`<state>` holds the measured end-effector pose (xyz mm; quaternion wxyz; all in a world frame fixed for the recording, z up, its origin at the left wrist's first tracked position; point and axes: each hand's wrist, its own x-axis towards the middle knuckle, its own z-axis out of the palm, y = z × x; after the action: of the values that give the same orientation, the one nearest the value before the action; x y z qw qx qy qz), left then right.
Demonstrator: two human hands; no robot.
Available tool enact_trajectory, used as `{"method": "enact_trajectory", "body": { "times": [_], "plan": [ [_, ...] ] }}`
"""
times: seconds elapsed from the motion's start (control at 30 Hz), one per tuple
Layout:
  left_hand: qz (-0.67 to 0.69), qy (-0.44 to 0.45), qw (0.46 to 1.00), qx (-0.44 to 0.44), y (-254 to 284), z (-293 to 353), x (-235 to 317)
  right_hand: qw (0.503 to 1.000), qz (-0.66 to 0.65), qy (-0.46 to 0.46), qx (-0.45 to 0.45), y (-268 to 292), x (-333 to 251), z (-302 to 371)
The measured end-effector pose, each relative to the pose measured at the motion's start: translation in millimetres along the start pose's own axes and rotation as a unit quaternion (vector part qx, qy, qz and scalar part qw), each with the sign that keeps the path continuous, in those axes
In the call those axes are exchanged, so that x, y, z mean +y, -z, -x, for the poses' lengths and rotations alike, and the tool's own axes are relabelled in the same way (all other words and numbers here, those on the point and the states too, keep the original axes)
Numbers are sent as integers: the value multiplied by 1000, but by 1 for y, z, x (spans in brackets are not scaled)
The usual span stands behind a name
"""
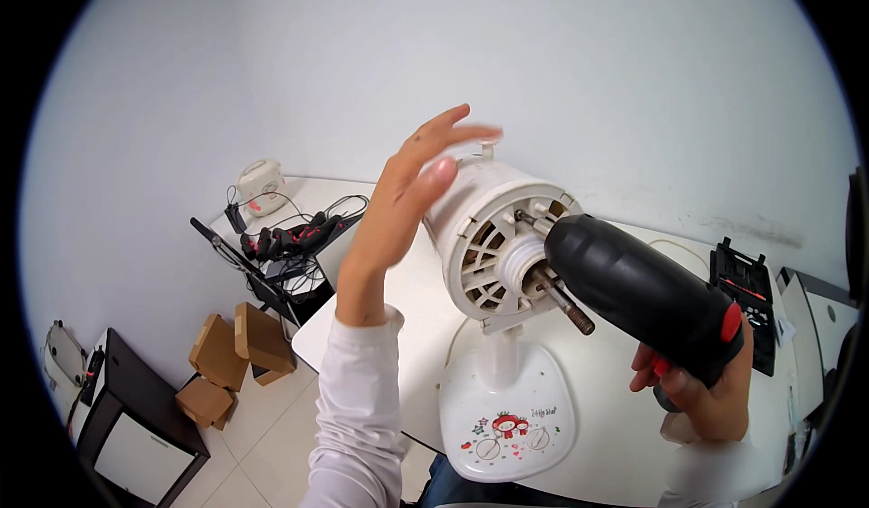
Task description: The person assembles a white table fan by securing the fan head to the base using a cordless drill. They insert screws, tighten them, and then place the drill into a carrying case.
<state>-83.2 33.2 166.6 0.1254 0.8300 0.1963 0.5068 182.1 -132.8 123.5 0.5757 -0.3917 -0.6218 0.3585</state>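
Note:
A white table fan's motor housing stands on its white base, with no blade or grille on it and its threaded shaft sticking out toward me. My left hand is open, fingers spread, its thumb resting against the housing's upper left side. My right hand grips a black electric screwdriver with red buttons. The driver's bit touches the upper front of the housing.
The fan stands on a white table. An open black tool case lies at the right. A small white appliance and black cables sit at the table's far left. Cardboard boxes and a dark cabinet stand on the floor.

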Motion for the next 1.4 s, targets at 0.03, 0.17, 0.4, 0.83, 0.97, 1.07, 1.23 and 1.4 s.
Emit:
{"method": "enact_trajectory", "body": {
  "times": [0.03,0.17,0.4,0.83,0.97,1.07,1.23,1.4],
  "plan": [
    [43,45,998,21,-5,-5,-5,1000,17,6,8,0,-1,0],
    [184,162,970,11,-16,-17,-26,998,62,-2,25,-4,-14,0],
    [274,172,946,-1,-22,-14,-38,989,128,2,73,-11,-35,-7],
    [208,184,958,72,-13,-6,-34,983,144,0,116,-29,-57,5],
    [195,192,958,88,-12,-5,-33,980,170,3,99,-32,-64,0],
    [143,191,966,104,-13,-6,-34,976,184,-6,114,-29,-56,-10],
    [175,196,961,89,-21,-12,-38,985,162,6,58,-9,-49,-17],
    [182,224,953,89,-18,-10,-39,986,159,8,55,-13,-47,-17]
  ]
}}
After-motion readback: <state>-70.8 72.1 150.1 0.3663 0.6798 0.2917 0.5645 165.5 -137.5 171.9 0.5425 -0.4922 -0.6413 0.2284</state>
